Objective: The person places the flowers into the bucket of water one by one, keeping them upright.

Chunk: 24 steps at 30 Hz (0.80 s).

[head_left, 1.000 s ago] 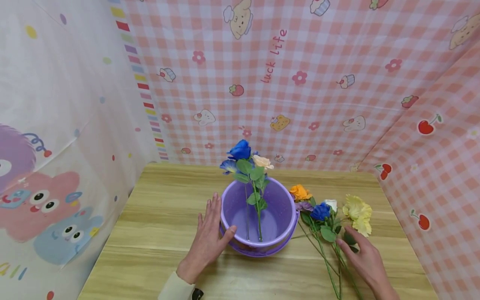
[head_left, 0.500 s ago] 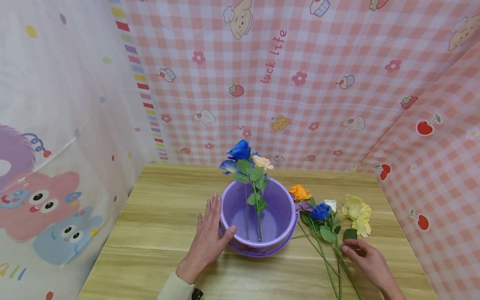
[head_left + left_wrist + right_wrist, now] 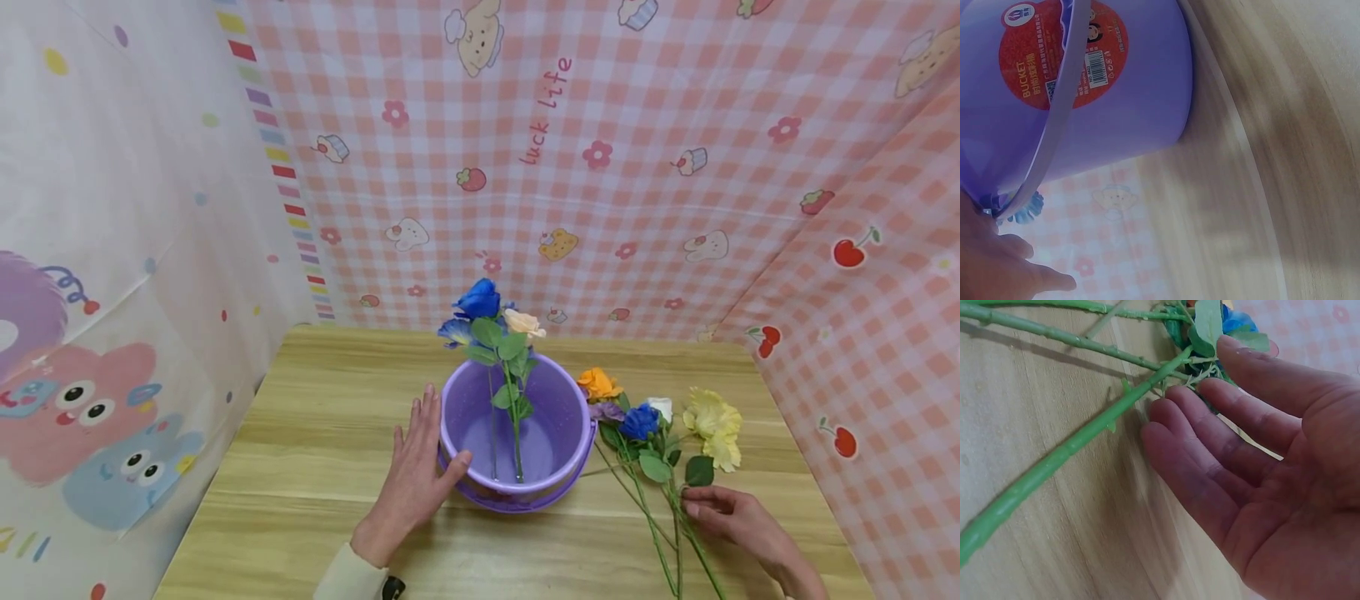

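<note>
A purple bucket [image 3: 558,442] stands mid-table with a blue rose [image 3: 478,298] and a peach rose [image 3: 523,323] upright in it. My left hand [image 3: 422,457] lies flat against the bucket's left wall with the thumb on the rim. The left wrist view shows the bucket [image 3: 1135,100], its red label and this hand [image 3: 997,269] at the lower left. Right of the bucket, orange [image 3: 598,383], blue [image 3: 639,421], white [image 3: 662,407] and yellow [image 3: 712,425] flowers lie on the table. My right hand [image 3: 712,504] [image 3: 1210,394] has relaxed fingers whose tips touch the green stems [image 3: 1072,447].
The wooden table [image 3: 315,433] is walled in by pink checked cloth [image 3: 600,208] at the back and right, and by white cartoon cloth [image 3: 112,292] on the left. The bucket's handle [image 3: 1054,125] hangs down its side.
My right hand has slid back along the stems toward the table's near edge, uncovering a green leaf. The left hand and bucket have not moved.
</note>
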Motion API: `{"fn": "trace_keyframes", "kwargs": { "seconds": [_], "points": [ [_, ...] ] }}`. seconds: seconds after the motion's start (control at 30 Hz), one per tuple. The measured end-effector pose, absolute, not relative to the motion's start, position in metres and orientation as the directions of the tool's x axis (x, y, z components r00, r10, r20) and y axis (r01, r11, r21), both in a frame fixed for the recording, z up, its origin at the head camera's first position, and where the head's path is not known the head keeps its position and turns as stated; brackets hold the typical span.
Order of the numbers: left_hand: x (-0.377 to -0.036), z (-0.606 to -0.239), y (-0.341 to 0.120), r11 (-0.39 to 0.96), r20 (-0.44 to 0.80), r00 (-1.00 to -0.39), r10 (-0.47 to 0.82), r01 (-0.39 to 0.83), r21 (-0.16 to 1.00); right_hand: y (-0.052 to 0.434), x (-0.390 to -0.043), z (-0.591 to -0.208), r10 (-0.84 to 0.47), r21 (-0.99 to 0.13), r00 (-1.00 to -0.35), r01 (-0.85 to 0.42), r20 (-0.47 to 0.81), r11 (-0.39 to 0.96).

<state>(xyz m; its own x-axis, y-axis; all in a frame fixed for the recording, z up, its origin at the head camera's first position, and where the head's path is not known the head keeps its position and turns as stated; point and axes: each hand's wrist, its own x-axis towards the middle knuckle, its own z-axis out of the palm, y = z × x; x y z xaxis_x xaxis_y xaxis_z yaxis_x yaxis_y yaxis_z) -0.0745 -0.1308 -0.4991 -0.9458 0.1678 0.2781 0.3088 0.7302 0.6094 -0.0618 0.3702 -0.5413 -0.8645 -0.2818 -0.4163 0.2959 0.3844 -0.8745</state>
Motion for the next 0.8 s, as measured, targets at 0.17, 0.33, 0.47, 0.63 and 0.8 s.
{"fn": "trace_keyframes", "kwargs": {
  "seconds": [0.17, 0.33, 0.47, 0.63, 0.8],
  "points": [
    [-0.074, -0.499, -0.131, 0.728, 0.276, -0.946, 0.169, 0.309, 0.612, 0.375, -0.065, -0.547, -0.321, -0.878, -0.834, 0.348, -0.45, 0.327],
    [-0.075, -0.501, -0.131, 0.73, 0.278, -0.945, 0.171, 0.311, 0.609, 0.378, -0.068, -0.548, -0.354, -0.877, -0.809, 0.378, -0.469, 0.298],
    [-0.075, -0.5, -0.131, 0.728, 0.277, -0.945, 0.172, 0.312, 0.611, 0.38, -0.07, -0.549, -0.379, -0.874, -0.792, 0.386, -0.479, 0.297],
    [-0.075, -0.499, -0.13, 0.728, 0.27, -0.947, 0.172, 0.307, 0.613, 0.378, -0.072, -0.551, -0.376, -0.859, -0.782, 0.384, -0.497, 0.338],
    [-0.074, -0.498, -0.131, 0.728, 0.259, -0.95, 0.171, 0.299, 0.617, 0.372, -0.075, -0.554, -0.362, -0.847, -0.779, 0.388, -0.512, 0.364]
  ]
}}
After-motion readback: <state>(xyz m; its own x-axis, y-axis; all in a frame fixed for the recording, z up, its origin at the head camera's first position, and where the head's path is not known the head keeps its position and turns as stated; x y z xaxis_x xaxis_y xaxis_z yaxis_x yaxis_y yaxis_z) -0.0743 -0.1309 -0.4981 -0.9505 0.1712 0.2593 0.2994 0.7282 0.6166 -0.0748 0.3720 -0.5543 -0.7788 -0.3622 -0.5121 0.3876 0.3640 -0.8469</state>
